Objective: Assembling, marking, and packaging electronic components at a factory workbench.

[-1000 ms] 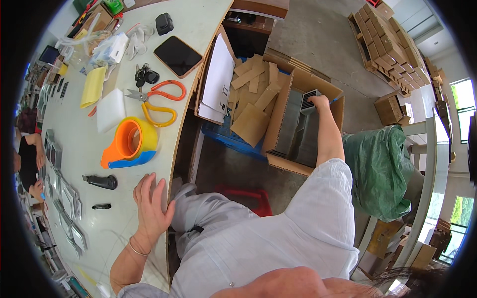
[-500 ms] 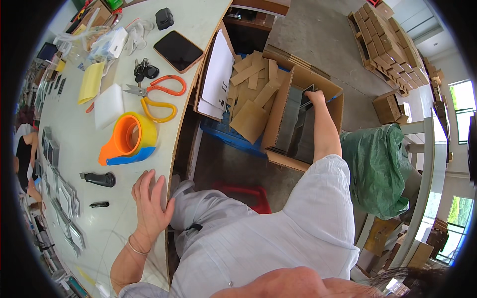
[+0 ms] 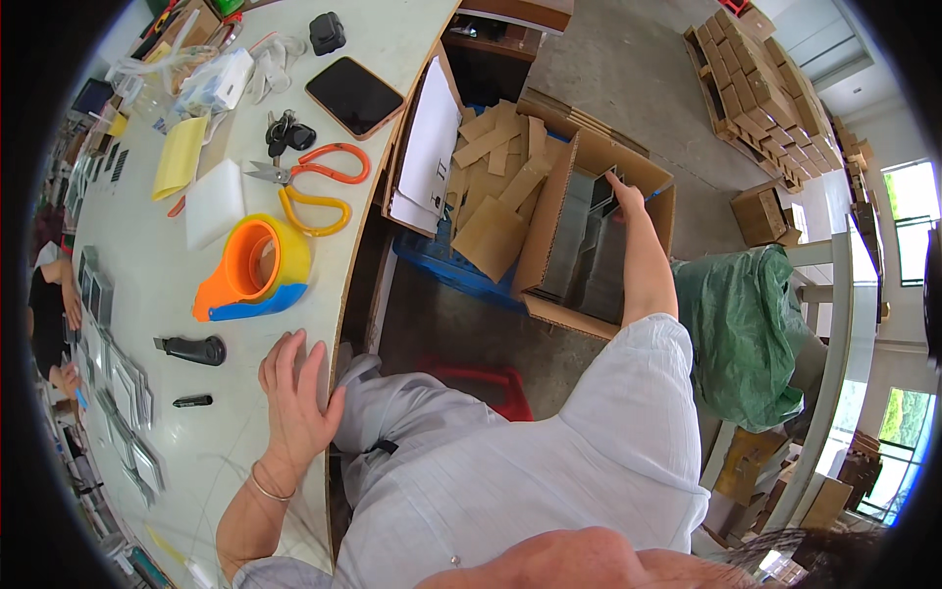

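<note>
My left hand (image 3: 297, 402) lies on the table's edge with its fingers spread, holding nothing. Closest to it are a small black marker-like stick (image 3: 193, 401), a black box cutter (image 3: 191, 350) and an orange, yellow and blue tape dispenser (image 3: 257, 270). My right arm reaches down into an open cardboard box (image 3: 549, 221) on the right. There my right hand (image 3: 629, 196) has its fingers closed at the top edge of a thin grey panel (image 3: 601, 196); some fingertips are hidden. More grey panels (image 3: 566, 245) stand upright beside it in the box.
Scissors (image 3: 294, 182), keys (image 3: 287, 135), a phone (image 3: 354, 97) and a white foam block (image 3: 215, 206) lie on the table. Cardboard scraps (image 3: 496, 231) fill a blue crate (image 3: 456, 270). A green sack (image 3: 741, 334) stands right of the box. Another person's hand (image 3: 65, 377) shows far left.
My right hand has shifted slightly within the box, its fingers now pointing more toward the far end. My left hand stays put. The other person's hands at far left have moved.
</note>
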`<act>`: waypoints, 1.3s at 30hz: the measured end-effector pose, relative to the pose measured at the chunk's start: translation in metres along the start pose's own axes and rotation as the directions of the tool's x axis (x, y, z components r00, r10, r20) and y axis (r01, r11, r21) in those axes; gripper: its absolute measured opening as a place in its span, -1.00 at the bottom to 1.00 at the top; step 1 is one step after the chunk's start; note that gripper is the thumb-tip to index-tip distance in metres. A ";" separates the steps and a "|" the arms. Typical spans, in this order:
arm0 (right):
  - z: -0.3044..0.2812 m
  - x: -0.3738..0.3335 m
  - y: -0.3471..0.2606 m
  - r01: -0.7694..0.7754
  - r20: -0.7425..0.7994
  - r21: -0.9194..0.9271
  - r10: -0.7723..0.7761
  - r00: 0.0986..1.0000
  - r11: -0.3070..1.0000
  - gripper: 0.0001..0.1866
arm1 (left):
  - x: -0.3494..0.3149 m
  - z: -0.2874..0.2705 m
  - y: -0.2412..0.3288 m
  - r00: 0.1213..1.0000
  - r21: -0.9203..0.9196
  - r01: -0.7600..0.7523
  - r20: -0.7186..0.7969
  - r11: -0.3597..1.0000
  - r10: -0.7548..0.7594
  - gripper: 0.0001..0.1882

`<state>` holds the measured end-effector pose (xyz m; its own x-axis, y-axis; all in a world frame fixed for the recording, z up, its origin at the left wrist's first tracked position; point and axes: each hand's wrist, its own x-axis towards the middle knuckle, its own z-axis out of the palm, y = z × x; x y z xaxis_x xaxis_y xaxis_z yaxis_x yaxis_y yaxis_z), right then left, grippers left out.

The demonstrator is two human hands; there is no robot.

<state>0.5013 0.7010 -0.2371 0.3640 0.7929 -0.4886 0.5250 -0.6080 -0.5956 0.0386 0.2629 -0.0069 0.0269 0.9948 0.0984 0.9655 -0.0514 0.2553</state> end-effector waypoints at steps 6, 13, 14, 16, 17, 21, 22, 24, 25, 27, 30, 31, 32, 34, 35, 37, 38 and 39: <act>0.004 0.001 0.006 -0.067 -0.059 0.119 0.074 0.995 0.991 -0.09 | 0.000 0.001 -0.001 1.000 -0.007 -0.001 -0.003 1.000 0.001 -0.32; 0.012 0.013 0.024 -0.043 -0.063 0.194 0.056 0.996 0.980 -0.36 | 0.000 0.001 -0.001 1.000 0.002 -0.005 -0.006 1.000 0.005 -0.34; 0.013 0.012 0.029 0.047 -0.078 0.115 -0.038 0.996 0.992 -0.48 | 0.000 0.001 -0.001 1.000 0.001 -0.004 -0.006 1.000 0.004 -0.34; 0.011 0.010 0.031 0.137 -0.087 0.034 -0.134 0.987 0.990 -0.60 | 0.000 0.001 -0.002 1.000 -0.002 -0.008 -0.007 1.000 0.008 -0.35; 0.006 0.011 0.031 0.174 -0.126 -0.109 -0.187 0.974 0.979 -0.66 | 0.001 0.002 -0.002 1.000 -0.003 -0.009 -0.008 1.000 0.009 -0.35; -0.006 -0.004 0.022 0.209 -0.241 -0.304 -0.287 0.927 0.929 -0.74 | -0.001 0.003 -0.003 1.000 0.001 -0.014 -0.013 1.000 0.014 -0.35; -0.011 -0.010 0.018 0.229 -0.209 -0.354 -0.315 0.926 0.907 -0.75 | -0.002 0.003 -0.003 1.000 0.003 -0.012 -0.012 1.000 0.012 -0.35; -0.022 -0.020 0.013 0.212 -0.189 -0.323 -0.282 0.941 0.922 -0.76 | -0.002 0.002 -0.003 1.000 0.000 -0.011 -0.011 1.000 0.011 -0.34; -0.027 -0.022 0.013 0.192 -0.168 -0.290 -0.247 0.954 0.938 -0.76 | -0.001 0.002 -0.003 1.000 -0.001 -0.012 -0.009 1.000 0.012 -0.34; -0.034 -0.020 0.016 0.166 -0.142 -0.287 -0.213 0.967 0.943 -0.79 | -0.001 0.002 -0.003 1.000 -0.004 -0.014 -0.011 1.000 0.014 -0.34; -0.038 -0.024 0.019 0.123 -0.104 -0.185 -0.144 0.984 0.975 -0.83 | -0.001 0.001 -0.003 1.000 -0.004 -0.016 -0.012 1.000 0.016 -0.33; -0.038 -0.023 0.023 0.120 -0.063 -0.133 -0.130 0.990 0.984 -0.83 | -0.001 0.002 -0.003 1.000 -0.003 -0.020 -0.013 1.000 0.020 -0.32; -0.039 -0.022 0.026 0.115 -0.020 -0.081 -0.117 0.993 0.990 -0.82 | 0.000 0.002 -0.004 1.000 -0.006 -0.022 -0.013 1.000 0.022 -0.32; -0.033 -0.024 0.025 0.093 0.034 -0.091 -0.090 0.995 0.991 -0.83 | 0.000 0.001 -0.004 1.000 -0.004 -0.023 -0.016 1.000 0.022 -0.32; -0.029 -0.026 0.025 0.071 0.086 -0.102 -0.062 0.994 0.992 -0.83 | -0.001 0.001 -0.003 1.000 -0.003 -0.021 -0.016 1.000 0.021 -0.32; -0.022 -0.031 0.022 0.065 0.077 -0.119 -0.056 0.995 0.991 -0.85 | -0.002 0.001 -0.003 1.000 -0.007 -0.011 -0.010 1.000 0.011 -0.29; -0.020 -0.035 0.017 0.085 0.070 -0.195 -0.073 0.995 0.977 -0.84 | -0.002 0.000 -0.002 1.000 -0.003 -0.008 -0.011 1.000 0.008 -0.29; -0.020 -0.039 0.015 0.102 0.060 -0.272 -0.089 0.994 0.957 -0.83 | -0.001 0.001 -0.002 1.000 -0.007 -0.008 -0.010 1.000 0.008 -0.29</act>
<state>0.5103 0.6623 -0.2144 0.2693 0.8399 -0.4713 0.7485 -0.4904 -0.4463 0.0368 0.2616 -0.0081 0.0315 0.9934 0.1103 0.9635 -0.0596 0.2611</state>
